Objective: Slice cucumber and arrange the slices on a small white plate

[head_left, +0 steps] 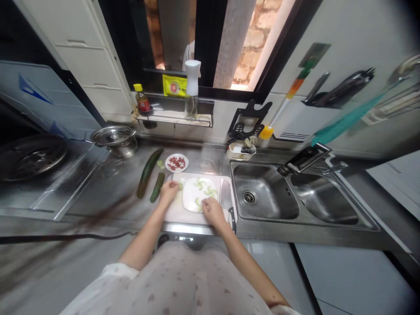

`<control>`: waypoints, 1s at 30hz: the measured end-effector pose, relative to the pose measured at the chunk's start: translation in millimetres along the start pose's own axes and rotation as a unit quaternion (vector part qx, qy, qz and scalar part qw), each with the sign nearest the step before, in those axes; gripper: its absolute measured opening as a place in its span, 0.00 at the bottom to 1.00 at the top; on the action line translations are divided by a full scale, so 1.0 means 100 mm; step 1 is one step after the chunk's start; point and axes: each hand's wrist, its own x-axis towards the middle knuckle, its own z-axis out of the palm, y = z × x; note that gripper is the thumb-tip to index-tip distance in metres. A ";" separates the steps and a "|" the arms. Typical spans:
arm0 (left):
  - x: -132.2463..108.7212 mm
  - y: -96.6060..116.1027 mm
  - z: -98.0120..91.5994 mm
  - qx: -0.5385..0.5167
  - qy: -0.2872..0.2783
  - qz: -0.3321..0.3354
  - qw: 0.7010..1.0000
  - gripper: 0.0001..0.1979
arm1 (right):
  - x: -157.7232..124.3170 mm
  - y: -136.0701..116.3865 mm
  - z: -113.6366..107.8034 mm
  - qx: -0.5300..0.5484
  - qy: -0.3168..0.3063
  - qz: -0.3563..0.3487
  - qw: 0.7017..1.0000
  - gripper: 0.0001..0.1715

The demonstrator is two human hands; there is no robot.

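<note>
A white squarish plate (pixel 189 192) lies on a pale cutting board (pixel 173 213), with thin cucumber slices (pixel 210 191) set out on it in small curved groups. Over the board's left part, my left hand (pixel 169 192) has its fingertips closed at a pale green cucumber slice (pixel 180 186). My right hand (pixel 214 211) reaches over the plate's lower right edge. Its fingers are drawn together beside the lowest group of slices, and what is in them is hidden. A knife (pixel 232 218) rests on the board's right side, its dark handle toward me.
Left of the board lie a long cucumber (pixel 149 173) and a shorter cucumber piece (pixel 158 187). Behind stands a small plate with chopped red bits (pixel 177 163). A lidded steel pot (pixel 116 141) is at back left, a double sink (pixel 265 192) at right.
</note>
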 end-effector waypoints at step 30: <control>-0.55 0.77 -0.34 -0.263 -0.096 0.096 0.955 0.14 | 0.42 -0.68 -0.64 0.341 0.130 -0.061 0.929 0.11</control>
